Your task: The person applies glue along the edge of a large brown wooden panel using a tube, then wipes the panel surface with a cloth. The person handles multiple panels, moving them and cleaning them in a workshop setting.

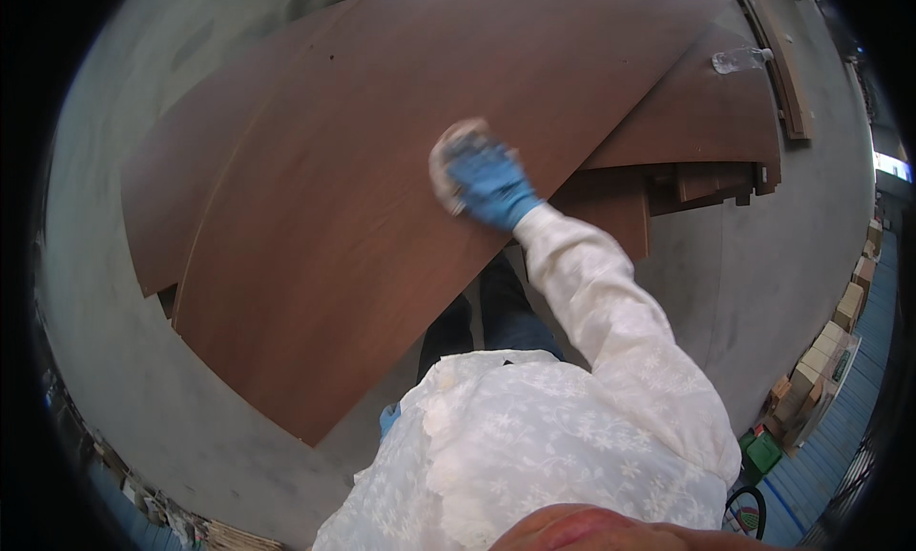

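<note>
My right hand (491, 182), in a blue glove, presses a crumpled pale cloth (441, 174) against a large brown wooden panel (315, 227). Motion blurs the hand and the cloth a little. The white sleeve reaches out over the panel's near edge. Of my left hand (389, 418) only a scrap of blue glove shows beside my body at the lower left; its fingers are hidden. The panel lies flat and slanting, its near corner pointing toward me, with other brown panels under and beside it.
A clear plastic bottle (740, 61) lies on a panel (706, 112) at the far right. Long brown strips (788, 93) stand past it. Grey floor (105, 265) surrounds the stack. Cardboard boxes (811, 370) and a green bin (760, 453) line the right side.
</note>
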`<state>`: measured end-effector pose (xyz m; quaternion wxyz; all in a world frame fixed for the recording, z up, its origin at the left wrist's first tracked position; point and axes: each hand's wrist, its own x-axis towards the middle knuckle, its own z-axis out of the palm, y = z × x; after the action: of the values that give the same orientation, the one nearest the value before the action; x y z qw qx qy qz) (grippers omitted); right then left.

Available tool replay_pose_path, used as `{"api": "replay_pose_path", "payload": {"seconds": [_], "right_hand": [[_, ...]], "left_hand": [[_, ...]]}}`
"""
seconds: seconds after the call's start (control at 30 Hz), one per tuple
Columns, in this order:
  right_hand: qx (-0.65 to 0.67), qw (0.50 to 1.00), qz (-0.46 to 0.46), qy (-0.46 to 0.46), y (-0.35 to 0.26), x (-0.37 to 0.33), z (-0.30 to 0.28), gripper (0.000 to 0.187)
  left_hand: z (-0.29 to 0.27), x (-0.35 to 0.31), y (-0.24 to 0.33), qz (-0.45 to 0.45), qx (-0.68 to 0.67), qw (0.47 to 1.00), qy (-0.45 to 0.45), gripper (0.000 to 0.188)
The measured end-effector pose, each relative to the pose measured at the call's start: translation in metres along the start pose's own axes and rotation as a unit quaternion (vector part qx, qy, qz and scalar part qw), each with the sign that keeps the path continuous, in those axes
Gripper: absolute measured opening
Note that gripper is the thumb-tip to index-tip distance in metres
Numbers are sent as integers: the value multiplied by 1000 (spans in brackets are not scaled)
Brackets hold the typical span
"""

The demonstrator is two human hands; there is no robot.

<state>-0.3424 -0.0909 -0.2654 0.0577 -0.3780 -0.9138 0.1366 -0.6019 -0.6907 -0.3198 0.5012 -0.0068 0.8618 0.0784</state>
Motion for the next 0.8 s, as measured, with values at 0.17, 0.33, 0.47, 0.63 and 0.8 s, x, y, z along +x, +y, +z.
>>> {"api": "replay_pose_path", "payload": {"seconds": [0.17, 0.33, 0.47, 0.63, 0.8], "right_hand": [[-167, 963, 206, 55, 216, 10, -44, 50], [-161, 887, 409, 139, 404, 9, -61, 72], [-158, 855, 483, 106, 403, 60, -70, 64], [-151, 984, 86, 48, 154, 144, -42, 66], [87, 952, -292, 11, -62, 138, 11, 52]], "left_hand": [[21, -27, 26, -25, 4, 1000, -12, 53], [53, -48, 52, -42, 4, 999, -25, 50], [69, -55, 63, -50, 7, 998, -36, 49], [84, -45, 83, -50, 17, 997, -52, 47], [88, -33, 100, -57, 31, 996, -53, 45]]}}
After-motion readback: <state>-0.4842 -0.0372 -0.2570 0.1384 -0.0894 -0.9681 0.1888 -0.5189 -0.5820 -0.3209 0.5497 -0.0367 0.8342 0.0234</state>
